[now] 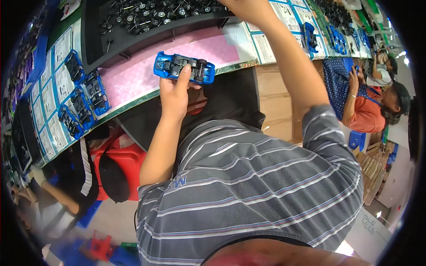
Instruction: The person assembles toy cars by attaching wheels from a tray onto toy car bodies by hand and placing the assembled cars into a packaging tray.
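My left hand [175,95] is closed around a blue toy car [183,68], holding it over the front edge of the table. The car's black underside faces up, and my thumb presses on it. A pair of black wheels shows at the car's right end; none can be made out at its left end. My right hand [248,9] reaches to the top edge of the picture, by the right end of a black tray [146,42]. Its fingers are mostly cut off there. Many small black wheels on metal axles [153,13] lie in the tray.
Several blue toy cars [82,106] lie underside up at the left on printed sheets [49,106]. More blue car bodies [309,37] lie at the upper right. A pink sheet [133,82] covers the table before me. Co-workers [372,104] are at both sides; a red stool [126,164] stands lower left.
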A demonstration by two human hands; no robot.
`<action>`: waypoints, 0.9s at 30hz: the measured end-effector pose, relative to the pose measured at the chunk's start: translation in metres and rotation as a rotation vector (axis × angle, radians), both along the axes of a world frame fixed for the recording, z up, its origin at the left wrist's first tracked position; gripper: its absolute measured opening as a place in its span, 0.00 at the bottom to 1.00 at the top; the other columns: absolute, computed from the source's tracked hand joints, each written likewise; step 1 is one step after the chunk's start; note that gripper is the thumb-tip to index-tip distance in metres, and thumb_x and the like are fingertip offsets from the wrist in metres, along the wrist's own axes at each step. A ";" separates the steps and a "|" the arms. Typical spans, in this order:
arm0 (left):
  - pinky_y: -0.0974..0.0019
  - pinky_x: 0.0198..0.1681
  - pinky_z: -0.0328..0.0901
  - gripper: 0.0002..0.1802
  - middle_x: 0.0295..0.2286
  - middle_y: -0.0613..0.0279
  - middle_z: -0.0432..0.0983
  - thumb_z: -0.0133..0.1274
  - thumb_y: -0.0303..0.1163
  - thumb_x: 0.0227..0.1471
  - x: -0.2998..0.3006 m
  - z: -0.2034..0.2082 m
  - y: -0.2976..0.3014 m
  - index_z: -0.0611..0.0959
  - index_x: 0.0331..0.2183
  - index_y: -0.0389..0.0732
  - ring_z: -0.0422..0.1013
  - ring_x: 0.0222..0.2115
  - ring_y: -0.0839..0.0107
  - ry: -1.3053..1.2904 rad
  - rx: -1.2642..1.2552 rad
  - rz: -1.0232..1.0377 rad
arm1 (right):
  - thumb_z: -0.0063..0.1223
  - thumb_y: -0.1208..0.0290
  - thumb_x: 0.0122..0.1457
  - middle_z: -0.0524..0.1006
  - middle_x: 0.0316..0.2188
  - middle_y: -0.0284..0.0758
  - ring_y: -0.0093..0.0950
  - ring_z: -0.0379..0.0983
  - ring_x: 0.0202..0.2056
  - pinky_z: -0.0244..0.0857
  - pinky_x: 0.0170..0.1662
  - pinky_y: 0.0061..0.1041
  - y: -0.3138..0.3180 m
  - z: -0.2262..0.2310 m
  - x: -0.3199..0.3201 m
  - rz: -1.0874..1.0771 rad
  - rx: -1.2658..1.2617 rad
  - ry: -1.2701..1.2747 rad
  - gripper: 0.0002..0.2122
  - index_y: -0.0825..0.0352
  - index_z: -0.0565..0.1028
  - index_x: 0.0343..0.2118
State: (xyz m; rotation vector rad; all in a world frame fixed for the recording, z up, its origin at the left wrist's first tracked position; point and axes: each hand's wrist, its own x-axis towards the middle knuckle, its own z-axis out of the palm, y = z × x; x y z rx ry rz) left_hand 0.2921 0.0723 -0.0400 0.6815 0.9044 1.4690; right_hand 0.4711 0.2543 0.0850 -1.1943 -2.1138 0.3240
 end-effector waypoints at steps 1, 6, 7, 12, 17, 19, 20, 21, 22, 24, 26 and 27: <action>0.69 0.28 0.72 0.11 0.35 0.61 0.78 0.51 0.32 0.61 0.001 0.001 0.000 0.75 0.43 0.38 0.77 0.31 0.72 0.009 0.003 -0.012 | 0.66 0.68 0.47 0.79 0.27 0.46 0.42 0.76 0.29 0.70 0.35 0.34 0.030 -0.010 0.006 -0.026 -0.011 -0.287 0.13 0.70 0.81 0.33; 0.69 0.27 0.72 0.11 0.35 0.60 0.77 0.51 0.33 0.61 0.000 0.002 0.002 0.74 0.43 0.38 0.77 0.31 0.71 0.053 0.019 -0.014 | 0.68 0.68 0.44 0.78 0.19 0.44 0.42 0.76 0.25 0.69 0.33 0.37 0.065 -0.017 0.000 -0.040 -0.228 -0.453 0.08 0.66 0.81 0.23; 0.69 0.27 0.72 0.11 0.35 0.60 0.77 0.51 0.33 0.61 -0.001 0.002 0.001 0.74 0.42 0.38 0.77 0.31 0.71 0.029 0.029 -0.016 | 0.68 0.68 0.44 0.78 0.19 0.44 0.42 0.76 0.25 0.69 0.33 0.37 0.066 -0.019 -0.001 -0.031 -0.232 -0.453 0.08 0.66 0.81 0.23; 0.69 0.27 0.71 0.11 0.35 0.60 0.77 0.51 0.33 0.61 0.001 -0.001 0.001 0.74 0.42 0.38 0.77 0.31 0.71 0.075 0.027 -0.011 | 0.65 0.71 0.47 0.77 0.18 0.43 0.38 0.74 0.21 0.68 0.30 0.34 0.073 -0.034 0.011 -0.016 -0.100 -0.358 0.07 0.67 0.78 0.21; 0.69 0.28 0.71 0.12 0.35 0.61 0.77 0.52 0.34 0.61 -0.006 -0.003 -0.004 0.74 0.42 0.38 0.77 0.32 0.72 0.037 0.021 -0.010 | 0.62 0.74 0.51 0.76 0.16 0.39 0.29 0.75 0.21 0.68 0.27 0.29 0.016 -0.004 0.000 -0.123 -0.390 0.020 0.06 0.70 0.76 0.22; 0.69 0.28 0.71 0.12 0.35 0.62 0.77 0.52 0.35 0.61 -0.001 0.001 -0.005 0.75 0.42 0.39 0.76 0.33 0.72 0.054 0.037 -0.027 | 0.60 0.76 0.53 0.76 0.18 0.38 0.22 0.74 0.23 0.67 0.25 0.26 0.005 -0.030 0.023 -0.133 -0.410 0.256 0.06 0.71 0.76 0.24; 0.71 0.27 0.71 0.13 0.34 0.62 0.77 0.55 0.35 0.59 -0.003 -0.002 -0.009 0.74 0.42 0.38 0.76 0.31 0.73 0.052 0.029 -0.005 | 0.60 0.74 0.53 0.76 0.20 0.39 0.26 0.75 0.24 0.68 0.27 0.27 -0.021 -0.011 0.001 -0.012 -0.415 0.308 0.06 0.71 0.75 0.25; 0.73 0.26 0.72 0.15 0.34 0.61 0.77 0.58 0.34 0.57 -0.003 -0.002 -0.010 0.74 0.42 0.37 0.76 0.29 0.74 0.046 0.028 0.002 | 0.60 0.73 0.53 0.76 0.22 0.41 0.30 0.75 0.25 0.69 0.29 0.29 -0.052 0.013 -0.020 0.093 -0.412 0.362 0.07 0.71 0.75 0.27; 0.73 0.26 0.72 0.17 0.33 0.62 0.76 0.58 0.35 0.57 0.002 0.002 -0.009 0.73 0.43 0.37 0.75 0.29 0.75 0.024 0.032 -0.014 | 0.62 0.73 0.51 0.77 0.26 0.38 0.29 0.76 0.28 0.70 0.31 0.27 -0.068 -0.007 -0.020 0.209 -0.284 0.237 0.07 0.68 0.77 0.32; 0.73 0.26 0.72 0.18 0.34 0.62 0.76 0.58 0.36 0.57 0.009 0.008 -0.010 0.73 0.44 0.37 0.75 0.29 0.76 0.046 0.037 -0.042 | 0.63 0.75 0.49 0.79 0.29 0.35 0.27 0.76 0.28 0.71 0.33 0.25 -0.095 -0.027 -0.028 0.372 -0.118 0.075 0.10 0.67 0.79 0.36; 0.73 0.26 0.72 0.21 0.34 0.63 0.76 0.59 0.37 0.57 0.010 0.007 -0.014 0.72 0.47 0.37 0.74 0.29 0.77 0.097 0.049 -0.088 | 0.61 0.75 0.48 0.78 0.28 0.39 0.36 0.76 0.29 0.71 0.34 0.30 -0.111 -0.029 -0.041 0.419 -0.094 0.031 0.09 0.68 0.79 0.34; 0.73 0.26 0.72 0.21 0.34 0.63 0.76 0.59 0.37 0.57 0.011 0.006 -0.016 0.72 0.47 0.37 0.74 0.29 0.77 0.095 0.042 -0.091 | 0.60 0.75 0.49 0.79 0.29 0.39 0.38 0.76 0.28 0.70 0.34 0.31 -0.111 -0.037 -0.043 0.446 -0.064 0.000 0.09 0.68 0.79 0.34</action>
